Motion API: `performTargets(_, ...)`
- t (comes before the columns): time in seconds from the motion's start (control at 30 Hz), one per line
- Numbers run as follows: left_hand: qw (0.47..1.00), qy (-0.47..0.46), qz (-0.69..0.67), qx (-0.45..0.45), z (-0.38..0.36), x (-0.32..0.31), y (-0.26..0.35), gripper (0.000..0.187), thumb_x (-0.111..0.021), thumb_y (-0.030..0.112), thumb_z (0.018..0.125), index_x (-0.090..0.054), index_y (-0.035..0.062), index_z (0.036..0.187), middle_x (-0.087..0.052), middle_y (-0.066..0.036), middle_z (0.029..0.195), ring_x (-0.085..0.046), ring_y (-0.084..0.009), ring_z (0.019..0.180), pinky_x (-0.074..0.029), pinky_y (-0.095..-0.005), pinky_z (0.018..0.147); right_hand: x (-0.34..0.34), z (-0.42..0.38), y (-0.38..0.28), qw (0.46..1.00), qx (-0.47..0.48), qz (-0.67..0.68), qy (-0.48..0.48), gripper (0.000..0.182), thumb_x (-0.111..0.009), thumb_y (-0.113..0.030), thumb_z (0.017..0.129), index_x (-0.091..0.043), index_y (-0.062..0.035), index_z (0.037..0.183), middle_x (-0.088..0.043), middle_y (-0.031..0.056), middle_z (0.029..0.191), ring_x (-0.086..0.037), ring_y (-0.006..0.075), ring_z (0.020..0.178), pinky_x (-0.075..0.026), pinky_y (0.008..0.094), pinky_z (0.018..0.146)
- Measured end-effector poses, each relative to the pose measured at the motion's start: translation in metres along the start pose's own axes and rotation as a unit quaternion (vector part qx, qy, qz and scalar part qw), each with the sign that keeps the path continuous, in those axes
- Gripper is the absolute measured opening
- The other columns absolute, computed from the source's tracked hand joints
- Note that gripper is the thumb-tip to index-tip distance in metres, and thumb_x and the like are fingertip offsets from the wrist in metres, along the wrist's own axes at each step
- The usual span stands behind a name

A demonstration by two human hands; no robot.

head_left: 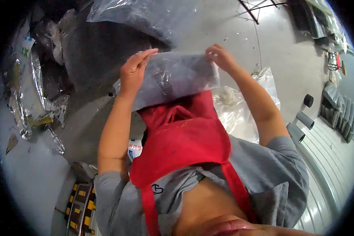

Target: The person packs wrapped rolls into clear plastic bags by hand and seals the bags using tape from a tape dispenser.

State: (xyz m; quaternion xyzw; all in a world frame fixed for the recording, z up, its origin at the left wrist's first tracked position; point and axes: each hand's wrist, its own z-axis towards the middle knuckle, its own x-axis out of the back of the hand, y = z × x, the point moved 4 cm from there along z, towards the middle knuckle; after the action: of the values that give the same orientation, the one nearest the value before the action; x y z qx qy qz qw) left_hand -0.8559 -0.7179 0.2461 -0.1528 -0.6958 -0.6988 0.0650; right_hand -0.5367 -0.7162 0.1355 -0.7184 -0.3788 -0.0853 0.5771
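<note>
Stretched between my hands in front of the red apron [181, 145] is a clear plastic bag [173, 74], folded or layered, with creased shiny film across its middle. My left hand [135, 69] pinches its upper left corner between thumb and fingers. At the upper right corner, my right hand [222, 57] is closed on the film, fingertips bent over the edge. The bag's lower edge hangs against the apron. What lies inside or beneath the film, if anything, I cannot make out.
Large plastic sheeting [141, 19] lies ahead. More clear plastic [240, 110] spreads below my right arm. Crumpled silvery film [35, 94] lies at the left. Grey rolls [305, 120] stand at the right, and a black-and-yellow marked rack [80, 208] is at lower left.
</note>
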Motion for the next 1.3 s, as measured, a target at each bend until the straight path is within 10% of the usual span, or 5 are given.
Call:
performTargets(0.13, 0.994, -0.093, 0.033, -0.055, -0.01, 0.009, 0.006, 0.021, -0.058, 0.001, 0.087, -0.068, 0.0094, 0.103, -0.069, -0.006, 0.101, -0.064, -0.0188, 0.09, -0.048, -0.0275, 0.08, 0.003, 0.006, -0.007, 0.963, 0.051, -0.262, -0.035, 0.017, -0.058, -0.022, 0.087, -0.056, -0.0108, 0.1, -0.059, 0.0115, 0.094, -0.061, 0.0355, 0.082, -0.049, 0.0415, 0.07)
performTargets(0.43, 0.981, -0.185, 0.001, -0.064, -0.041, 0.003, 0.01, 0.023, -0.058, 0.003, 0.086, -0.067, 0.008, 0.107, -0.067, -0.006, 0.109, -0.06, -0.0237, 0.104, -0.047, -0.0323, 0.088, -0.031, -0.06, -0.048, 0.978, -0.059, -0.073, 0.188, 0.022, -0.056, -0.014, 0.085, -0.056, -0.0075, 0.106, -0.06, 0.0167, 0.105, -0.058, 0.0373, 0.095, -0.047, 0.0434, 0.083)
performTargets(0.57, 0.971, -0.236, -0.008, -0.027, -0.066, -0.013, 0.001, 0.024, -0.057, 0.01, 0.09, -0.066, 0.0109, 0.112, -0.063, -0.006, 0.118, -0.055, -0.0227, 0.115, -0.043, -0.0334, 0.097, -0.124, -0.071, -0.084, 0.949, 0.201, -0.23, -0.072, 0.045, -0.062, -0.021, 0.081, -0.054, -0.0159, 0.125, -0.058, 0.0107, 0.121, -0.054, 0.0299, 0.112, -0.039, 0.0419, 0.101)
performTargets(0.9, 0.938, -0.34, -0.002, -0.071, -0.163, -0.079, -0.078, 0.029, -0.056, 0.018, 0.09, -0.063, 0.017, 0.119, -0.056, -0.004, 0.13, -0.043, -0.0293, 0.128, -0.03, -0.0437, 0.11, 0.0, -0.071, -0.008, 0.849, 0.264, -0.387, -0.246, 0.05, -0.053, -0.014, 0.086, -0.045, -0.0185, 0.135, -0.045, 0.0051, 0.14, -0.043, 0.0248, 0.128, -0.032, 0.0379, 0.109)
performTargets(1.3, 0.95, -0.262, 0.062, -0.156, -0.162, -0.073, -0.061, 0.032, -0.057, 0.011, 0.086, -0.064, 0.017, 0.116, -0.058, -0.003, 0.126, -0.047, -0.0282, 0.124, -0.035, -0.0447, 0.105, 0.018, -0.053, 0.002, 0.951, 0.101, -0.284, 0.062, 0.026, -0.058, -0.017, 0.088, -0.056, -0.0145, 0.114, -0.058, 0.0074, 0.115, -0.057, 0.0292, 0.105, -0.048, 0.0377, 0.087)
